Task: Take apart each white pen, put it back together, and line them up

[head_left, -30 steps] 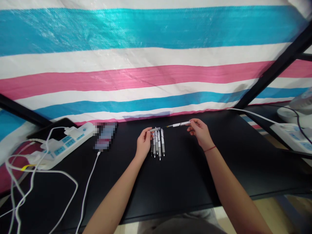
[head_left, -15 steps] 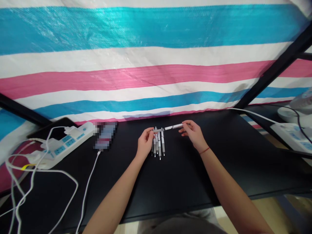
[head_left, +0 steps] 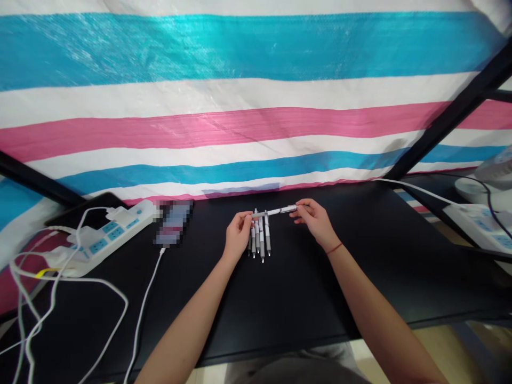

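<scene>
Pen (head_left: 275,212) pinched between left hand (head_left: 239,234) and right hand (head_left: 316,218), fingers (head_left: 301,209) narrow, above pen row (head_left: 259,240), open black desk (head_left: 320,288)

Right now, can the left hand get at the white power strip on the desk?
Probably yes: only a white cable crosses the black desktop between the left hand and the white power strip. That hand is pinching a pen, though, so it would likely have to let go first.
</scene>
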`<state>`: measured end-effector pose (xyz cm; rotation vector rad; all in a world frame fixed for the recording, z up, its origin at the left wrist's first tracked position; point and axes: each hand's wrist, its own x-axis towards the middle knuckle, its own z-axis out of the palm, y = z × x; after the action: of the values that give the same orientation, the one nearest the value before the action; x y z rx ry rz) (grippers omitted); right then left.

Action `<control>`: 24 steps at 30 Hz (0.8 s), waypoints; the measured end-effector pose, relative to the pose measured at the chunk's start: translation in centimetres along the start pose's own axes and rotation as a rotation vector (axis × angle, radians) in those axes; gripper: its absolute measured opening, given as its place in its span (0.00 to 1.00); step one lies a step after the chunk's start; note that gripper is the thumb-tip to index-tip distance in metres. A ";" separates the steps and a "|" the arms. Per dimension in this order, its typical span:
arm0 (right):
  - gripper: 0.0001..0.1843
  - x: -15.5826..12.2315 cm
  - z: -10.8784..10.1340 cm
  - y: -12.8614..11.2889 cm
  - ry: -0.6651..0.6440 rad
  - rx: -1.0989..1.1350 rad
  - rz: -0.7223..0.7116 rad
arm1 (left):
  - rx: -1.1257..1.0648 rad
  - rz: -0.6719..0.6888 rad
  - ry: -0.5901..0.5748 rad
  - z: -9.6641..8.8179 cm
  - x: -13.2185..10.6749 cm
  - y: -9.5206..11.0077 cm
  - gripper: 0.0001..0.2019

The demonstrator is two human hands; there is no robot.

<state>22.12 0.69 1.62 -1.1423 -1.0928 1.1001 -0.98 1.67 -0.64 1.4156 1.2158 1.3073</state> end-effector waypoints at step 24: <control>0.16 -0.1 -0.5 -0.4 -0.074 -0.022 0.040 | -0.005 0.022 0.012 0.0 0.0 -0.3 0.13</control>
<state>22.66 0.52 1.97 -1.1533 -1.1465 1.1722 -1.07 1.77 -0.95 1.4227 1.2075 1.3346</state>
